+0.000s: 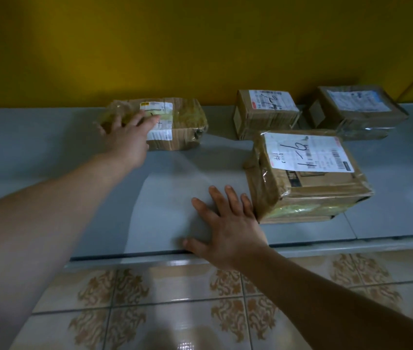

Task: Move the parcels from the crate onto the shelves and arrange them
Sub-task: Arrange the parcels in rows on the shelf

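Note:
Several taped cardboard parcels lie on a low grey shelf [49, 152]. My left hand [127, 137] reaches far forward and rests with spread fingers on the top of the left parcel [182, 125], near its white label. My right hand [228, 228] lies flat on the shelf surface close to its front edge, fingers straight, its little finger just beside the big labelled parcel [306, 178]. Two smaller parcels stand at the back against the wall, one in the middle [266, 112] and one at the right [354, 109]. No crate is in view.
A yellow wall [200, 46] closes off the back of the shelf. Patterned floor tiles [175, 306] run below the shelf's front edge. Bare shelf surface lies left of the left parcel and between my two hands.

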Demonstrator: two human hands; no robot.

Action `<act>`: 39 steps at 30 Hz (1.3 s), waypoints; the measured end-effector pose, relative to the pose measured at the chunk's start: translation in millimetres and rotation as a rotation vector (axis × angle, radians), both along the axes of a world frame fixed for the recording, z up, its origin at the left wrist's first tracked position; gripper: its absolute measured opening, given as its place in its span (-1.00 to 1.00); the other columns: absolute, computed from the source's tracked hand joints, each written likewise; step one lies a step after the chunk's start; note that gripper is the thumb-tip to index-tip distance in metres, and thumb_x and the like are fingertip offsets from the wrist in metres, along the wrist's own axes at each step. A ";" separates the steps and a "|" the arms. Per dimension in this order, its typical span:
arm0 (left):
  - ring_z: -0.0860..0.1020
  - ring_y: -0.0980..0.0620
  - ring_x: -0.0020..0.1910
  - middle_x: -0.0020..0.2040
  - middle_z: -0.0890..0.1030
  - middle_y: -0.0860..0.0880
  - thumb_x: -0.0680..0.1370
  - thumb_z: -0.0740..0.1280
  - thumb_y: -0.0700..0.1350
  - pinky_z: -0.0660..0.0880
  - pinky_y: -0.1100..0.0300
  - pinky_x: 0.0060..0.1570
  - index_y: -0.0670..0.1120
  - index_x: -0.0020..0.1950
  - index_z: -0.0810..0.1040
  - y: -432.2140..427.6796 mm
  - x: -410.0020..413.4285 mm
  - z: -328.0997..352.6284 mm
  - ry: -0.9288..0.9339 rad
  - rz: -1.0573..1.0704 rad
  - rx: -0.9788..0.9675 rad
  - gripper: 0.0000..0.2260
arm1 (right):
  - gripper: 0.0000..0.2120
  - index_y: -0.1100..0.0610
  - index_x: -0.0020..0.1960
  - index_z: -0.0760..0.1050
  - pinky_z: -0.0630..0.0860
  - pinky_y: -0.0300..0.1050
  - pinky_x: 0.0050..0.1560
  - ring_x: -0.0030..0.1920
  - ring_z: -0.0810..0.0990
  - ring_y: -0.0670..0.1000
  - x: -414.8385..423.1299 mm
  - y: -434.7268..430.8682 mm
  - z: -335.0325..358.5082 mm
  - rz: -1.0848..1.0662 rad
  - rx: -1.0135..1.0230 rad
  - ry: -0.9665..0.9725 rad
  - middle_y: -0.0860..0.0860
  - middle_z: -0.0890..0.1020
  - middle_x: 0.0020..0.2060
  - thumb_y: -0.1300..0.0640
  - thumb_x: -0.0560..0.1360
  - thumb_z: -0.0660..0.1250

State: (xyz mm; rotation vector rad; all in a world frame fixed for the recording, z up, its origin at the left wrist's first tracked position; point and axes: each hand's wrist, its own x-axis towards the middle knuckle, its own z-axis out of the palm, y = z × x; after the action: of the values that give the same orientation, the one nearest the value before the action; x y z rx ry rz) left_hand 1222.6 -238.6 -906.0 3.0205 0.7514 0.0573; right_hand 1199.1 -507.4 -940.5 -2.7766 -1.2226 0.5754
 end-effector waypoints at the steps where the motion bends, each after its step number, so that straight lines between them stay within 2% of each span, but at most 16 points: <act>1: -0.02 -0.26 0.53 0.59 0.04 0.10 0.61 0.26 -0.02 -0.06 -0.47 0.36 0.25 0.54 0.06 0.5 2.1 -2.2 0.002 0.014 -0.010 -0.42 | -0.13 -0.22 0.59 -0.20 -0.41 0.12 0.50 0.55 -0.42 0.09 -0.1 0.1 0.0 -0.003 0.001 0.007 -0.07 -0.29 0.59 -0.55 0.41 -0.05; 4: 0.06 -0.25 0.52 0.58 0.11 0.11 0.62 0.23 0.05 0.00 -0.44 0.36 0.25 0.53 0.10 3.6 0.4 -7.3 -0.042 -0.011 0.003 -0.48 | -0.15 -0.23 0.59 -0.20 -0.40 0.12 0.51 0.54 -0.43 0.08 1.0 0.2 0.3 -0.006 0.000 0.016 -0.07 -0.30 0.59 -0.54 0.44 -0.02; 8: 0.16 -0.17 0.49 0.54 0.21 0.13 0.62 0.22 0.01 0.04 -0.36 0.38 0.25 0.50 0.21 5.9 -9.5 -11.1 -0.122 -0.050 0.003 -0.54 | -0.16 -0.22 0.59 -0.21 -0.41 0.12 0.50 0.54 -0.43 0.08 1.1 0.0 0.0 0.001 0.010 0.016 -0.06 -0.29 0.59 -0.53 0.45 -0.01; 13: 0.20 -0.15 0.48 0.54 0.23 0.13 0.63 0.20 0.02 0.09 -0.29 0.39 0.24 0.50 0.21 3.9 -18.3 -10.4 -0.123 -0.066 0.008 -0.55 | -0.17 -0.21 0.59 -0.20 -0.40 0.12 0.51 0.55 -0.42 0.09 0.4 -0.4 1.2 0.003 0.002 0.007 -0.05 -0.28 0.59 -0.53 0.46 -0.02; 22: -0.13 -0.21 0.55 0.59 -0.06 0.14 0.67 0.10 0.03 -0.17 -0.39 0.41 0.27 0.54 -0.01 -4.3 -10.0 -2.1 0.053 -0.007 -0.034 -0.52 | -0.17 -0.22 0.59 -0.23 -0.41 0.13 0.51 0.55 -0.42 0.09 1.2 -1.4 0.4 0.004 -0.016 0.004 -0.05 -0.30 0.59 -0.52 0.46 -0.03; 27: -0.24 -0.13 0.55 0.59 -0.17 0.11 0.65 0.14 0.08 -0.22 -0.37 0.40 0.26 0.55 -0.12 -7.2 -16.5 9.4 0.141 -0.032 -0.077 -0.43 | -0.18 -0.22 0.59 -0.23 -0.39 0.13 0.52 0.55 -0.41 0.09 0.6 -1.5 1.7 0.008 -0.032 -0.002 -0.04 -0.30 0.59 -0.51 0.48 -0.02; 29: -0.19 -0.08 0.56 0.60 -0.16 0.08 0.61 0.19 0.14 -0.17 -0.34 0.43 0.26 0.55 -0.15 -6.7 -33.7 15.5 0.146 -0.058 -0.075 -0.36 | -0.19 -0.21 0.59 -0.23 -0.39 0.12 0.52 0.56 -0.40 0.09 0.3 -1.4 3.5 0.008 -0.037 -0.003 -0.04 -0.29 0.59 -0.50 0.49 -0.01; 32: -0.04 -0.06 0.57 0.60 -0.02 0.06 0.58 0.24 0.17 -0.02 -0.28 0.44 0.21 0.57 -0.06 -1.3 -74.9 30.4 0.085 -0.015 -0.203 -0.34 | -0.23 -0.21 0.59 -0.21 -0.34 0.11 0.53 0.57 -0.36 0.10 -0.2 0.4 12.8 0.004 -0.083 0.019 -0.04 -0.27 0.60 -0.45 0.53 0.02; 36: 0.16 -0.08 0.52 0.56 0.19 -0.03 0.56 0.31 0.11 0.19 -0.17 0.42 0.08 0.57 0.12 1.1 -141.4 55.3 0.042 0.038 -0.347 -0.37 | -0.26 -0.10 0.62 -0.09 -0.09 0.12 0.58 0.60 -0.15 0.13 -9.2 13.5 55.1 0.001 -0.177 0.079 0.04 -0.11 0.62 -0.37 0.57 0.07; 39: 0.17 -0.06 0.52 0.55 0.22 -0.04 0.55 0.34 0.08 0.19 -0.09 0.44 0.02 0.56 0.18 -5.2 -194.2 84.3 0.043 0.124 -0.448 -0.37 | -0.28 -0.07 0.62 -0.03 0.00 0.10 0.56 0.60 -0.06 0.14 -34.0 28.9 108.6 0.070 -0.194 0.068 0.05 -0.02 0.62 -0.36 0.58 0.06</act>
State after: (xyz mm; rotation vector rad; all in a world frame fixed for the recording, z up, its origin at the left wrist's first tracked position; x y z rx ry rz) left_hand 1028.4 -243.8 -821.7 2.5581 0.8245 -0.1536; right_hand 1165.1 -478.5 -831.9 -2.8500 -1.3201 0.8293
